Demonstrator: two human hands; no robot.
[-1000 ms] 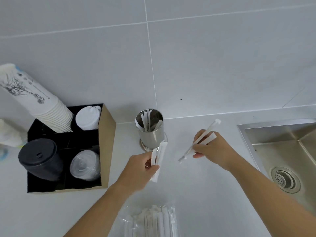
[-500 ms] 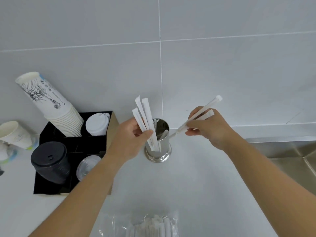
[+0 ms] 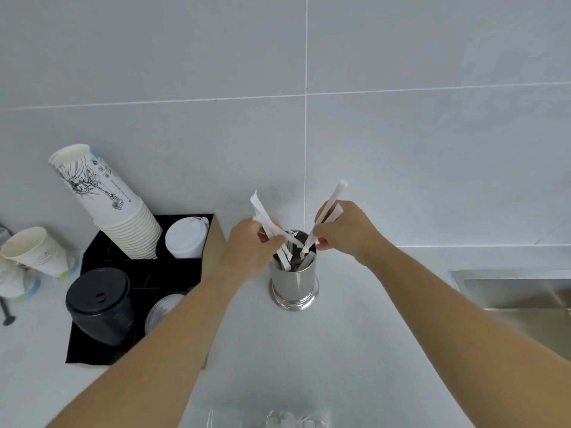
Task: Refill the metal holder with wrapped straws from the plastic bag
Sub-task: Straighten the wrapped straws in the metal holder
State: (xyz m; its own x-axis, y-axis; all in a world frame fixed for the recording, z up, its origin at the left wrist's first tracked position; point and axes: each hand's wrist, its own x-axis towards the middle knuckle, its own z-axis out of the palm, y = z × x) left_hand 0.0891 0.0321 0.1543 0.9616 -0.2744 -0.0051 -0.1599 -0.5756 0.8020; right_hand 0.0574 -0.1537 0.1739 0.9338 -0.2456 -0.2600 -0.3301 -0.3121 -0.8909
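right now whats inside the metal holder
The metal holder has several wrapped straws leaning inside. Both hands are lowering more in: left hand, right hand. Its bottom is hidden by the straws and the wall, so the count is unclear.

shiny silver on the metal holder [image 3: 293,284], mirror-bright at its base. plain white on the wrapped straws [image 3: 267,218] held above it. pale grey across the wall tiles [image 3: 432,149], split by thin white grout lines. white too on the counter [image 3: 324,350]. cream white on the paper cup stack [image 3: 123,223], with a black ink sketch on the top cup. black on the organizer box [image 3: 173,270] and on the domed lids [image 3: 99,301]; white on the sip lids [image 3: 185,239]. dull brushed steel on the sink [image 3: 519,291].
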